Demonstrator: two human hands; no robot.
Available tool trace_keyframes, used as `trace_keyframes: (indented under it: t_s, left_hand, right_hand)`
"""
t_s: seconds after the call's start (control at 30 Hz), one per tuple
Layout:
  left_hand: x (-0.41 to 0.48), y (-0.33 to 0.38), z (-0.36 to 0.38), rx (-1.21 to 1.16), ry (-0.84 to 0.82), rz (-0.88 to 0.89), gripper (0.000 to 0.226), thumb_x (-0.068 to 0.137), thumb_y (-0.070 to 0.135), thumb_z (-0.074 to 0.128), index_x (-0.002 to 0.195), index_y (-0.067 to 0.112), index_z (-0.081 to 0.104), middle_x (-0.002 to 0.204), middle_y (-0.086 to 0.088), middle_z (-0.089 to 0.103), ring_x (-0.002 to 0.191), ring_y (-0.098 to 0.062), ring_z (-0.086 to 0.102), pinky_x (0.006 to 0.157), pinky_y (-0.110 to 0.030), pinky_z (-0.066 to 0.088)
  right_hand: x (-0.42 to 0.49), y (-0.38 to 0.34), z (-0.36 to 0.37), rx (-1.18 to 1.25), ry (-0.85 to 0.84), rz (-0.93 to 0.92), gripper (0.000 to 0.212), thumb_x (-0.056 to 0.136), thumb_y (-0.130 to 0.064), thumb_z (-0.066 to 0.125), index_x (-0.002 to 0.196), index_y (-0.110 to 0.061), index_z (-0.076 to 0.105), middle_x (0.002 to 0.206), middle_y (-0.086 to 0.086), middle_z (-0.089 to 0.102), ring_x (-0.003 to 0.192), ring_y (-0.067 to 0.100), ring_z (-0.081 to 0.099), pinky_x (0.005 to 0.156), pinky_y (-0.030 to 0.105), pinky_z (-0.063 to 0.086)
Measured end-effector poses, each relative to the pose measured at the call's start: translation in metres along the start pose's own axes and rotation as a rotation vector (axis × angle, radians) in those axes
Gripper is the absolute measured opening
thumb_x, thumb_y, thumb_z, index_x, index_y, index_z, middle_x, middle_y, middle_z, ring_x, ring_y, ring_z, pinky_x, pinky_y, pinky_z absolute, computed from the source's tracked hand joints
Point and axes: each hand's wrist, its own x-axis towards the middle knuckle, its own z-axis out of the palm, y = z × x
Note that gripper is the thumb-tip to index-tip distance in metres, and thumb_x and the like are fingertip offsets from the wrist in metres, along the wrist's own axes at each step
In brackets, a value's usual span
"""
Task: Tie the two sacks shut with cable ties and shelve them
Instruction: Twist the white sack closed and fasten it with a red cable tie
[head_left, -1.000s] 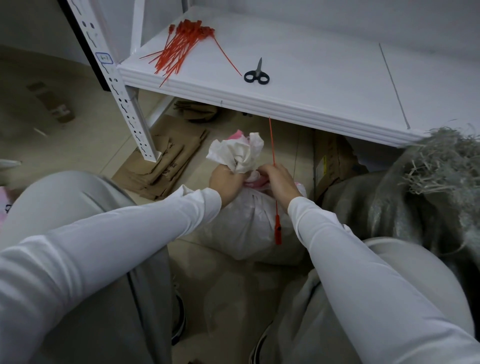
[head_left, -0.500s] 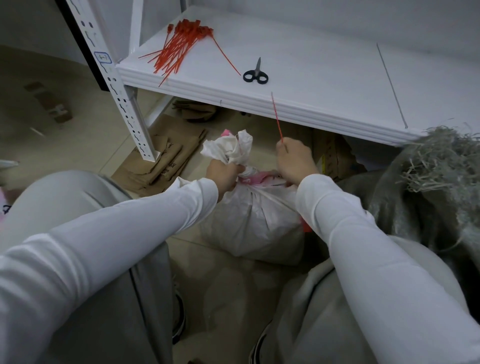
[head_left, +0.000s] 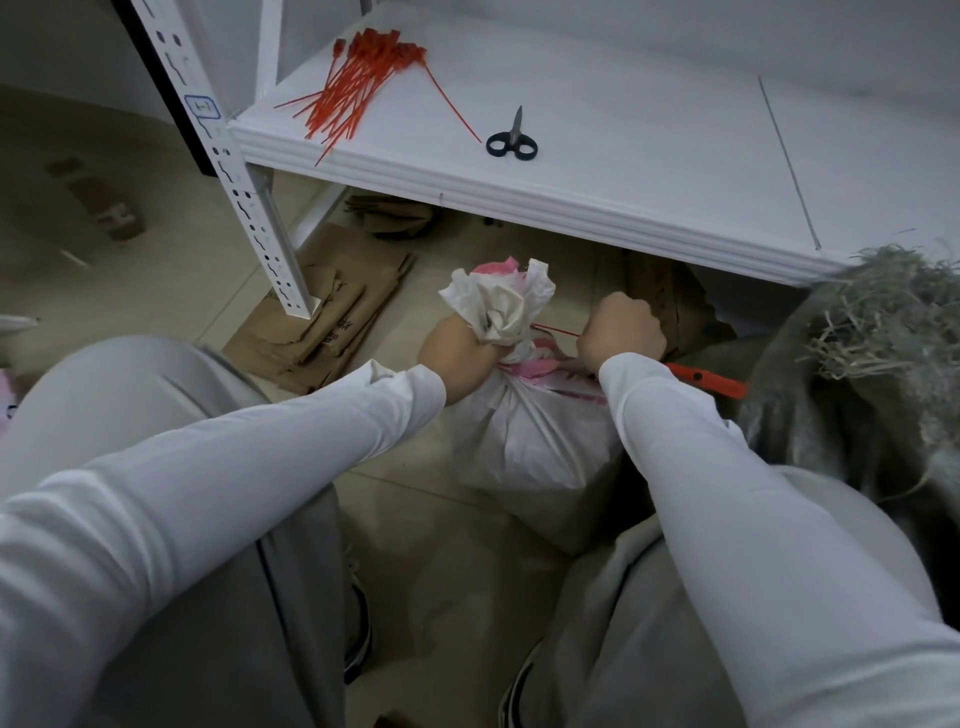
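Cinching the white sack on the floor below the shelf

The left hand clenches its crumpled, woven neck; a thin red cable tie runs taut to the right hand, fisted round it. Slick plastic may slip through that fist, or the bunched neck spread, leaving a loose loop. The frayed grey sack slumps rightmost, seemingly untied.

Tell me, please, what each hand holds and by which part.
Left hand grips the white sack by its gathered neck; right hand grips the red cable tie by its strand.
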Motion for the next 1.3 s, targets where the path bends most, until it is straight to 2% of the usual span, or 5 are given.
trace_keyframes:
  t_s: [0.43,0.87,0.97,1.1,1.3]
  left_hand:
    - [-0.002,0.001,-0.003,0.186,0.051,0.208,0.047,0.082,0.042,0.052,0.109,0.005,0.065,0.102,-0.013,0.068,0.094,-0.028,0.063,0.081,-0.042,0.052]
    - [0.01,0.002,-0.008,-0.028,-0.107,0.017,0.035,0.088,0.031,0.063,0.114,0.008,0.063,0.103,-0.009,0.068,0.094,-0.022,0.063,0.08,-0.034,0.053]
    - [0.017,0.004,-0.011,-0.024,-0.11,-0.062,0.031,0.086,0.03,0.064,0.104,0.005,0.064,0.092,-0.008,0.066,0.083,-0.022,0.062,0.062,-0.023,0.046]
    - [0.023,0.006,-0.015,-0.103,-0.104,-0.197,0.032,0.082,0.027,0.065,0.103,0.004,0.065,0.096,-0.014,0.069,0.083,-0.029,0.067,0.077,-0.039,0.057]
    - [0.024,0.011,-0.016,-0.273,-0.129,-0.368,0.042,0.081,0.025,0.066,0.116,0.003,0.058,0.1,-0.014,0.068,0.077,-0.024,0.069,0.061,-0.028,0.056]
  right_hand:
    - [-0.001,-0.014,0.016,0.247,-0.197,-0.373,0.026,0.087,0.0,0.054,0.086,-0.014,0.077,0.093,0.008,0.072,0.073,0.02,0.053,0.071,0.025,0.037]
    - [-0.002,-0.016,0.016,0.312,-0.296,-0.326,0.027,0.091,-0.001,0.054,0.106,-0.01,0.074,0.108,0.008,0.072,0.094,0.022,0.064,0.086,0.03,0.049]
    - [0.006,-0.015,0.009,0.272,-0.256,-0.241,0.021,0.088,-0.004,0.061,0.103,-0.008,0.076,0.105,0.01,0.071,0.094,0.025,0.065,0.088,0.032,0.053]
    - [0.017,-0.008,-0.005,0.223,-0.255,-0.144,0.019,0.078,-0.006,0.068,0.097,-0.007,0.075,0.1,0.014,0.071,0.088,0.029,0.068,0.084,0.039,0.058]
    - [0.012,-0.002,-0.028,0.125,-0.235,-0.154,0.011,0.077,-0.004,0.067,0.086,-0.004,0.072,0.09,0.016,0.071,0.079,0.032,0.07,0.077,0.043,0.06]
